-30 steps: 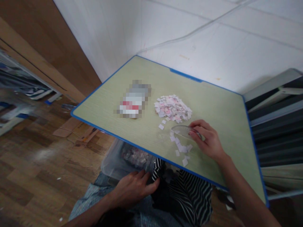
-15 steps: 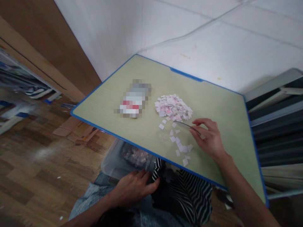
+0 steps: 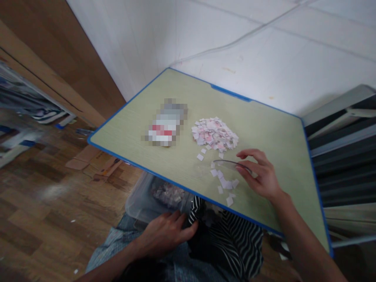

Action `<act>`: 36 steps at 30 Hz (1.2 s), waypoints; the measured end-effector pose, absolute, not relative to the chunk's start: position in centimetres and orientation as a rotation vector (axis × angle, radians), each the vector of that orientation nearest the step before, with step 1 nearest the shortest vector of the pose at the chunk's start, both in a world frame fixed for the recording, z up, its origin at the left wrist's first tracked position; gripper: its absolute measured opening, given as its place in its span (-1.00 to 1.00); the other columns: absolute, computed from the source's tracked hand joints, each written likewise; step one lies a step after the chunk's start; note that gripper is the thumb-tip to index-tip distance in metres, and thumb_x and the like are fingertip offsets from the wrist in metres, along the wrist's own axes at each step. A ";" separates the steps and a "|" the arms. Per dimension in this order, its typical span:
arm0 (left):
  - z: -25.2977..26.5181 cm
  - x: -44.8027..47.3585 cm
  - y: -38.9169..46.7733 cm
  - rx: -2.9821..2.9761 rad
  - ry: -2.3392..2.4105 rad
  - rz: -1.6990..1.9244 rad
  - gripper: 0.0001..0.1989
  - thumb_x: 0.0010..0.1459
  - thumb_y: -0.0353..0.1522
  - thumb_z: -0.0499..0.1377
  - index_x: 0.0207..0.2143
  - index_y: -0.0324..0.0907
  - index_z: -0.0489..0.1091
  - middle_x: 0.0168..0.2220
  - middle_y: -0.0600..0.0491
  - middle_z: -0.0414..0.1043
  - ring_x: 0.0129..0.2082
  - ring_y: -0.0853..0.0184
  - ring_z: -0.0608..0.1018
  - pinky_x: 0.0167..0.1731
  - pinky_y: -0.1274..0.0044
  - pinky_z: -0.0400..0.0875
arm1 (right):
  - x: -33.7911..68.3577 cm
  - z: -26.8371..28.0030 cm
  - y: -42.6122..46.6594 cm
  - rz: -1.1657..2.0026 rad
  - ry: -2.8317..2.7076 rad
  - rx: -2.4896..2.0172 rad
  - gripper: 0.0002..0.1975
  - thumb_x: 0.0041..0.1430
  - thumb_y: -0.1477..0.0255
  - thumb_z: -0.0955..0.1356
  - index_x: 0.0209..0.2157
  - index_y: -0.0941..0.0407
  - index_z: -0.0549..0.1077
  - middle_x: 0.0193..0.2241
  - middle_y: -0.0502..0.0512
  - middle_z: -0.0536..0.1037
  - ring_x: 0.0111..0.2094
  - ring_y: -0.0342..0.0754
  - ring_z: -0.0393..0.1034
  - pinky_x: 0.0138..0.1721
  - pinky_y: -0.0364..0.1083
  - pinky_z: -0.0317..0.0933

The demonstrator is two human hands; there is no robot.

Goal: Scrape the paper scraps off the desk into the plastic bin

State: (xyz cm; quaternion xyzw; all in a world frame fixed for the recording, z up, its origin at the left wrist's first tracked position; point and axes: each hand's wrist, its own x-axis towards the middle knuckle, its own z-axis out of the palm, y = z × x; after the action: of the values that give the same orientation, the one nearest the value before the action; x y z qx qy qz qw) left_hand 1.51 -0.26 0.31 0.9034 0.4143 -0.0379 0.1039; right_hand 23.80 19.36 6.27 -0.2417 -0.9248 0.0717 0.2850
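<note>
My right hand (image 3: pixel 261 174) is over the right part of the green table. Thumb and fingers pinch thin, dark, curved tweezers (image 3: pixel 232 162), whose tip points left above loose paper squares (image 3: pixel 225 182). Beyond the tip lies a heaped pile of small white and pink paper squares (image 3: pixel 215 134). My left hand (image 3: pixel 169 231) rests palm down on my lap below the table's front edge, fingers stretched and thumb apart, holding nothing. Near its fingertips is a clear plastic box (image 3: pixel 136 199) containing a bag of small pieces (image 3: pixel 169 194). Whether a square is in the tweezers is too small to tell.
The table (image 3: pixel 123 129) has a blue rim and stands against a white wall (image 3: pixel 235 23). A pixelated flat item (image 3: pixel 166 124) lies left of the pile. Folded dark panels (image 3: pixel 346 156) stand at the right. Flattened cardboard (image 3: pixel 85 154) lies on the wooden floor (image 3: pixel 38 219).
My right hand has shifted slightly, and the tweezers' tip has come from the pile's near edge towards me, over the loose squares. The left hand has stayed still.
</note>
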 end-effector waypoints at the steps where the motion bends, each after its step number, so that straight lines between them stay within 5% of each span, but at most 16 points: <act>1: 0.3 1.5 -0.2 2.658 1.222 -0.117 -0.52 0.09 -0.53 0.00 0.07 -0.15 0.01 -0.34 -0.04 0.37 -0.44 0.24 0.45 -0.58 0.51 0.35 | 23.8 6.3 19.3 0.202 -2.481 -0.630 -0.94 0.04 0.52 0.28 -0.46 0.12 0.38 -0.33 0.13 0.41 -0.28 -0.01 0.32 -0.29 0.03 0.19; 36: -0.4 1.4 -0.6 2.639 1.246 -0.078 -0.52 0.12 -0.47 0.02 0.09 -0.10 0.00 -0.32 -0.05 0.36 -0.39 0.26 0.42 -0.54 0.55 0.30 | 23.5 5.9 19.4 0.189 -2.432 -0.632 -0.97 0.05 0.55 0.30 -0.42 0.15 0.36 -0.30 0.16 0.39 -0.30 -0.04 0.31 -0.31 0.01 0.21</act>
State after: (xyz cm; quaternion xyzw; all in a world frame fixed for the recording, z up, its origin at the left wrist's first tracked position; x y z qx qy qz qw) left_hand 1.42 -0.61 -0.42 0.8984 0.4242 -0.0265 0.1107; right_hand 23.54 19.37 5.88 -0.2390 -0.9188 0.0714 0.3059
